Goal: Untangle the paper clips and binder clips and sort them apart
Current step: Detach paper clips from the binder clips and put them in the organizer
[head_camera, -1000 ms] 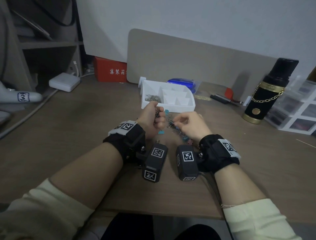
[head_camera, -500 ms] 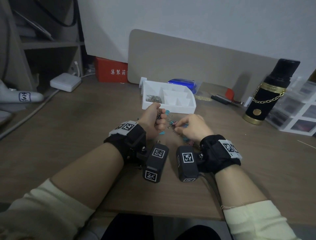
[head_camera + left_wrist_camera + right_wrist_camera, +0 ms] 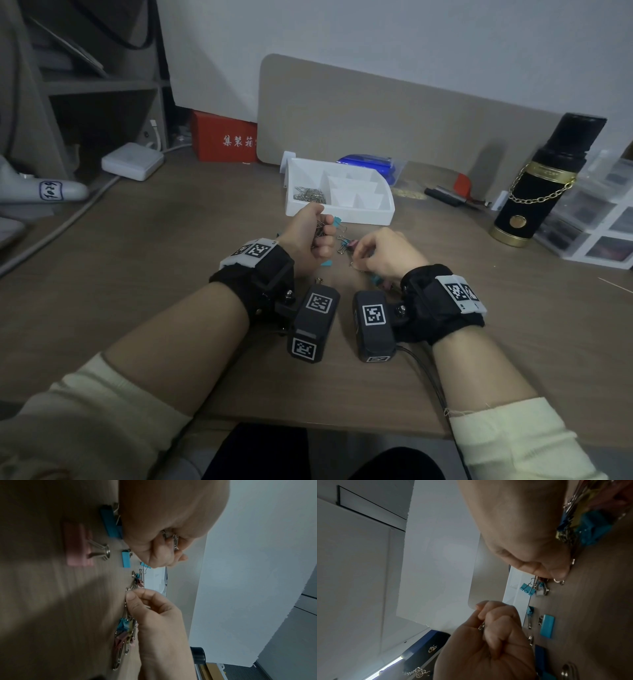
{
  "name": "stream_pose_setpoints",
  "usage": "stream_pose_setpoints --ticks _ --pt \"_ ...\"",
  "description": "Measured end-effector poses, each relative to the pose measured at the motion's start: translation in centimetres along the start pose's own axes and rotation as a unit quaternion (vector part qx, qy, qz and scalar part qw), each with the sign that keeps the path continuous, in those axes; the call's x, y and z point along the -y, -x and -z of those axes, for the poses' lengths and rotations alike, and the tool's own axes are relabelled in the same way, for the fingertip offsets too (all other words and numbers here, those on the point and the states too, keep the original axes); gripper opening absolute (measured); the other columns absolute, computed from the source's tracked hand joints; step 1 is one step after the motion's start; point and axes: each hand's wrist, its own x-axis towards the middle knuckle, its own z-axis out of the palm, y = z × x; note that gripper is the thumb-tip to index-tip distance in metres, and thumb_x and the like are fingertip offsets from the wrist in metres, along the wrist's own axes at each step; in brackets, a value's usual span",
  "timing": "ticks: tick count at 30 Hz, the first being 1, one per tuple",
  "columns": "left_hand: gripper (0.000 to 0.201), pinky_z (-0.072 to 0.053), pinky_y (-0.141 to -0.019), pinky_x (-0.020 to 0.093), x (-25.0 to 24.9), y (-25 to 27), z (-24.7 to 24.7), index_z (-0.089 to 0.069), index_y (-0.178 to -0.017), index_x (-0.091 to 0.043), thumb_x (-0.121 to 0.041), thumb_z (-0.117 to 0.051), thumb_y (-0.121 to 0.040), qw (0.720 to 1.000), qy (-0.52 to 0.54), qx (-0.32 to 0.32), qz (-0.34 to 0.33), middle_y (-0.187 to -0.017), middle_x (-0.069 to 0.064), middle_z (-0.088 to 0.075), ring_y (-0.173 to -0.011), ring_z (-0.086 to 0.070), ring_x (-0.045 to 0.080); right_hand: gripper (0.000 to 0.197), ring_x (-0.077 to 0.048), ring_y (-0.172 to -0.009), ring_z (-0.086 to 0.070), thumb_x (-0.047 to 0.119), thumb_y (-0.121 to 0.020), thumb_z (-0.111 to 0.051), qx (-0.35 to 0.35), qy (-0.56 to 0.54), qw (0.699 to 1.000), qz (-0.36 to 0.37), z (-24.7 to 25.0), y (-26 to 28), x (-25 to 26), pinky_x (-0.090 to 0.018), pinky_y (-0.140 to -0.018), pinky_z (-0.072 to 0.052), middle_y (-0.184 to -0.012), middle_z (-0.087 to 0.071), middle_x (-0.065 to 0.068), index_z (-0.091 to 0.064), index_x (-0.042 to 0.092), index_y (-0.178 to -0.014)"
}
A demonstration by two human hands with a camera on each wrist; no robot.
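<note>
My left hand [image 3: 320,236] is a fist gripping a bunch of silver paper clips [image 3: 171,539], just in front of the white tray [image 3: 342,216]. My right hand [image 3: 358,255] pinches a silver paper clip [image 3: 129,589] at the edge of a tangle of clips [image 3: 125,628] lying on the desk under its palm. Loose binder clips lie between the hands: a blue one [image 3: 547,626], a smaller blue one [image 3: 527,588] and a pink one [image 3: 77,545]. A heap of paper clips [image 3: 310,196] sits in the tray's left compartment.
A black flask with a gold chain [image 3: 537,185] stands at the right by clear drawers [image 3: 603,222]. Behind the tray are a blue case [image 3: 370,162], a red box [image 3: 222,140] and a beige board [image 3: 394,113]. A white adapter [image 3: 132,161] and cable lie at the left.
My right hand's fingers came down onto the tangle and closed on a clip. My left fist has stayed almost still.
</note>
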Motion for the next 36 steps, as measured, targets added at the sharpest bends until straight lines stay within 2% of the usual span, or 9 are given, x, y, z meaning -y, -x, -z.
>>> stream_pose_setpoints --ticks 7,11,14,19,23,27,30,33,36 --pt "0.038 -0.012 -0.027 0.012 0.0 0.1 -0.1 -0.038 -0.064 -0.017 -0.03 -0.032 -0.099 1.0 -0.007 -0.004 -0.002 -0.044 -0.006 -0.035 -0.027 -0.021 0.005 0.023 -0.009 -0.05 -0.047 0.01 -0.084 -0.067 0.012 0.043 0.999 -0.007 0.2 0.2 0.4 -0.012 -0.028 -0.034 -0.077 -0.055 0.006 -0.061 0.021 -0.065" --pt "0.037 -0.012 -0.027 0.012 0.1 0.0 -0.1 -0.037 -0.065 -0.017 -0.031 -0.032 -0.099 1.0 -0.01 -0.001 0.001 -0.043 -0.006 -0.035 -0.027 -0.021 0.005 0.023 -0.012 -0.047 -0.048 0.011 -0.087 -0.061 0.025 0.075 0.997 -0.009 0.2 0.4 0.5 -0.014 -0.03 -0.036 -0.087 -0.064 -0.004 -0.06 0.021 -0.066" --pt "0.036 -0.012 -0.027 0.012 0.1 0.0 -0.1 -0.038 -0.065 -0.017 -0.031 -0.032 -0.098 1.0 -0.013 0.006 0.004 -0.044 -0.006 -0.035 -0.027 -0.021 0.005 0.024 -0.014 -0.05 -0.05 0.01 -0.088 -0.057 0.036 0.091 0.995 -0.013 0.1 0.4 0.6 -0.021 -0.04 -0.04 -0.092 -0.065 -0.006 -0.059 0.022 -0.067" --pt "0.035 -0.011 -0.028 0.012 0.2 0.3 -0.3 -0.039 -0.065 -0.016 -0.029 -0.034 -0.098 0.999 -0.035 0.014 0.006 -0.046 -0.006 -0.035 -0.028 -0.02 0.005 0.014 -0.021 -0.077 -0.057 0.01 -0.091 -0.052 0.032 0.096 0.995 -0.022 0.2 0.7 0.2 -0.026 -0.063 -0.044 -0.098 -0.063 -0.007 -0.063 0.017 -0.085" --pt "0.035 -0.011 -0.027 0.012 0.3 0.3 -0.4 -0.041 -0.066 -0.015 -0.028 -0.034 -0.098 0.998 -0.052 0.029 0.01 -0.046 -0.005 -0.037 -0.029 -0.02 0.005 0.012 -0.023 -0.073 -0.06 0.013 -0.092 -0.052 -0.049 0.004 0.998 -0.034 0.0 0.3 -0.3 -0.025 -0.053 -0.044 -0.096 -0.063 -0.008 -0.063 0.013 -0.087" --pt "0.038 -0.014 -0.027 0.014 0.4 0.5 -0.5 -0.046 -0.067 -0.014 -0.031 -0.033 -0.098 0.995 -0.083 0.04 0.025 -0.049 -0.005 -0.039 -0.031 -0.022 0.005 0.01 -0.018 -0.08 -0.056 0.017 -0.092 -0.055 -0.189 -0.081 0.979 -0.008 0.4 0.1 -0.5 -0.026 -0.07 -0.04 -0.091 -0.062 -0.004 -0.06 0.015 -0.084" --pt "0.042 -0.013 -0.027 0.013 0.6 0.8 -0.7 -0.049 -0.07 -0.012 -0.036 -0.029 -0.1 0.99 -0.11 0.071 0.049 -0.048 -0.004 -0.042 -0.03 -0.023 0.004 0.01 -0.014 -0.077 -0.056 0.018 -0.09 -0.058 -0.27 -0.118 0.956 0.015 1.0 0.3 -0.6 -0.026 -0.069 -0.041 -0.08 -0.061 0.004 -0.061 0.015 -0.081" --pt "0.05 -0.014 -0.028 0.012 0.6 0.9 -0.8 -0.053 -0.075 -0.009 -0.042 -0.025 -0.1 0.988 -0.113 0.076 0.069 -0.047 -0.003 -0.043 -0.03 -0.024 0.004 0.009 -0.01 -0.076 -0.058 0.02 -0.086 -0.065 -0.29 -0.201 0.934 0.057 1.2 0.6 -0.2 -0.029 -0.075 -0.048 -0.076 -0.063 0.006 -0.064 0.016 -0.078" --pt "0.055 -0.016 -0.028 0.013 0.7 0.8 -0.7 -0.056 -0.077 -0.008 -0.047 -0.024 -0.1 0.986 -0.125 0.079 0.08 -0.052 -0.002 -0.043 -0.032 -0.025 0.005 0.008 -0.01 -0.067 -0.06 0.014 -0.081 -0.072 -0.233 -0.295 0.92 0.106 1.2 1.3 0.9 -0.024 -0.071 -0.049 -0.072 -0.066 -0.002 -0.066 0.011 -0.077"
